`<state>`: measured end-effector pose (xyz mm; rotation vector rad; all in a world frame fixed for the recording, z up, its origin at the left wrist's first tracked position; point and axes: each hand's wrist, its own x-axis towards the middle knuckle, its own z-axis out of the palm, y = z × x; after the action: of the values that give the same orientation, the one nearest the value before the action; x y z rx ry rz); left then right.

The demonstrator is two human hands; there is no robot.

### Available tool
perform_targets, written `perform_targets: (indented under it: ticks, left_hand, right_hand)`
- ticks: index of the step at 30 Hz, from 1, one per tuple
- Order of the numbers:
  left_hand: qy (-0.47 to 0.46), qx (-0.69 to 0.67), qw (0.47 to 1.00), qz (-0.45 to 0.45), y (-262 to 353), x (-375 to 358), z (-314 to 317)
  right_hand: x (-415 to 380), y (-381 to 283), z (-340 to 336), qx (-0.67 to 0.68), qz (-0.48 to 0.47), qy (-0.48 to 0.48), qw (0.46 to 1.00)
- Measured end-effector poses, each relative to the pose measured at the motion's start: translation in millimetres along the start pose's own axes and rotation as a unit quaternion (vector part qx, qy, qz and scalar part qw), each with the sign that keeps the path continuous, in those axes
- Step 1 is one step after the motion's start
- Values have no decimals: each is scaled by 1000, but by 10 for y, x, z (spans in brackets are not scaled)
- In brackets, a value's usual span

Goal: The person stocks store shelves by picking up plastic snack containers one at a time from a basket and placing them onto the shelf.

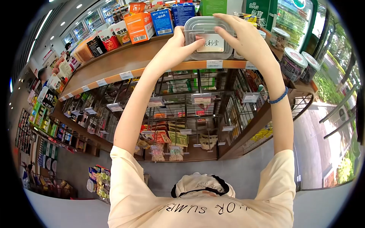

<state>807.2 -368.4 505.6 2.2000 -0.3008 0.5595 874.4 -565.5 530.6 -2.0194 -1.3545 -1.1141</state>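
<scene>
A clear plastic food box (198,27) with a pale label (213,44) bearing dark characters is held up over the shelf's top board. My left hand (179,46) grips its left side, the thumb lying across the front by the label. On the other side my right hand (243,38) has its fingers on the top edge and right part of the box. Nothing can be made out inside the box. Close behind it stand a dark blue carton (183,13) and a green carton (213,7).
Orange (140,28) and blue cartons (162,22) line the wooden shelf top (114,62) at left. Several lidded jars (293,64) stand at right. Below, wire racks hold snack packets (178,138). A hanging snack display (100,180) is at lower left.
</scene>
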Motion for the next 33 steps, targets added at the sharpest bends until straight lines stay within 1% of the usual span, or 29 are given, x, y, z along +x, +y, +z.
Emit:
perform_targets:
  ticks: [6, 8, 12, 14, 15, 18, 20, 22, 24, 26, 27, 28, 30, 31, 32, 33]
  left_hand:
    - [24, 9, 1000, 6, 35, 0, 29]
    - [-9, -6, 1000, -19, 118, -39, 1]
    - [10, 4, 999, -52, -46, -66, -14]
    - [30, -13, 999, -12, -84, -175, -54]
    - [45, 22, 999, -16, -71, -243, -79]
    - [78, 95, 992, 29, 81, -517, -177]
    - [98, 99, 989, 45, 116, -688, -248]
    - [139, 93, 982, 86, 102, -879, -294]
    - [168, 80, 978, 94, 52, -1096, -368]
    - [176, 13, 983, 48, 62, -1392, -489]
    - [193, 20, 978, 76, 7, -1529, -550]
    - [212, 27, 976, 45, 46, -1721, -620]
    - [214, -12, 976, -25, 95, -2120, -785]
    - [239, -8, 971, -18, 92, -2330, -851]
    - [249, -25, 967, -43, 103, -2565, -916]
    - [257, -33, 964, -62, 120, -2800, -971]
  right_hand:
    - [-28, 58, 4, 25, -11, 0, 1000]
    - [-48, 51, 13, 23, -17, 8, 1000]
    - [-81, 25, 16, 12, -29, 14, 999]
    - [-128, -140, -100, 11, 10, 6, 1000]
    - [-139, -205, -148, 0, 5, 4, 1000]
    - [-196, -460, -236, 26, 8, 14, 1000]
    - [-184, -655, -217, 56, 20, 11, 998]
    - [-161, -794, -171, 40, -29, 13, 999]
    - [-155, -951, -53, 110, -18, 8, 994]
    - [-185, -1187, 35, 142, 1, 1, 990]
    - [-207, -1312, 65, 150, 15, -9, 989]
    - [-218, -1377, 70, 82, -49, -29, 995]
    - [-202, -1649, 158, 130, -141, -22, 981]
    - [-197, -1903, 196, 179, -159, -29, 971]
    - [-220, -2134, 263, 224, -175, -40, 958]
    - [-281, -2272, 376, 300, -187, -60, 933]
